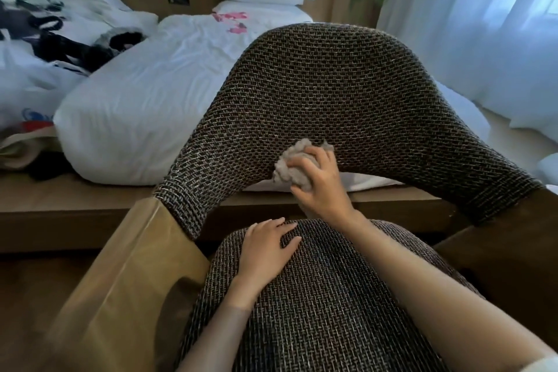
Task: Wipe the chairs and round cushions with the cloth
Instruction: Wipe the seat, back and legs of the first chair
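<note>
My right fingers (314, 157) are curled tight round the cloth (294, 167), bunched into a greyish wad in my right hand (321, 184) and pressed to the lower edge of the chair back (332, 90). The cloth looks soft, light and floppy; balled up like this it should give me a firm pad, and a grip over the top seems the right hold. The weave on the back looks coarse, so I expect drag rather than slip (fluff may snag there). My left hand (267, 246) lies flat, fingers loose, holding nothing, on the round cushion (302, 317). That cushion looks padded and springy. A wooden armrest (120, 266) runs on my left. Beyond is a bed (151, 93), and at its left corner sits a white bag (28, 113); what it holds I can't tell.
</note>
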`<state>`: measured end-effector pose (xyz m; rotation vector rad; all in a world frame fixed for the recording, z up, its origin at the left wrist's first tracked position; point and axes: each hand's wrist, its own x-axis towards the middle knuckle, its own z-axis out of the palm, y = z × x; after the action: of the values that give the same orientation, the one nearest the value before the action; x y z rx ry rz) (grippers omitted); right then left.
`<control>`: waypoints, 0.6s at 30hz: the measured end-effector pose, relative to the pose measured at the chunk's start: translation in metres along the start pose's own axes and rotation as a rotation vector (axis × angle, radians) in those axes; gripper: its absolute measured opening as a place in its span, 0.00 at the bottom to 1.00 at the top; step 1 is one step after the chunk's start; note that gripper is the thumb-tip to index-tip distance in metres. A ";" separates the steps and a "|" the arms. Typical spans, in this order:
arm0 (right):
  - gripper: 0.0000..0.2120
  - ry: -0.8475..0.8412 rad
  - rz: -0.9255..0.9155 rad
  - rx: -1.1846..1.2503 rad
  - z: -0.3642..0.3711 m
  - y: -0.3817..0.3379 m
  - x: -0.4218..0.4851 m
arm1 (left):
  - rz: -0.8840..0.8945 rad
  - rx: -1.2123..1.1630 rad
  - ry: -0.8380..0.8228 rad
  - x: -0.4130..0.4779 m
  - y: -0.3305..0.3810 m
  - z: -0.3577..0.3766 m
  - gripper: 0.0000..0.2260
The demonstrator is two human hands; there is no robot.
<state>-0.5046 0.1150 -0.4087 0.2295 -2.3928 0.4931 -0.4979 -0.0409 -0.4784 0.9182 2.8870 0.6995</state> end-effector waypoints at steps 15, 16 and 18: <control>0.20 0.193 -0.022 0.114 0.024 -0.034 0.044 | -0.102 0.096 0.050 -0.028 -0.011 -0.009 0.21; 0.20 0.100 -0.013 0.099 0.026 -0.028 0.027 | -0.104 0.098 0.058 -0.030 -0.010 -0.009 0.21; 0.18 -0.034 -0.013 0.087 0.021 -0.022 0.007 | -0.117 0.096 0.080 -0.035 -0.010 -0.010 0.21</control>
<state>-0.5157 0.0861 -0.4121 0.2936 -2.4043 0.5919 -0.4760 -0.0714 -0.4769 0.7378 3.0386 0.6076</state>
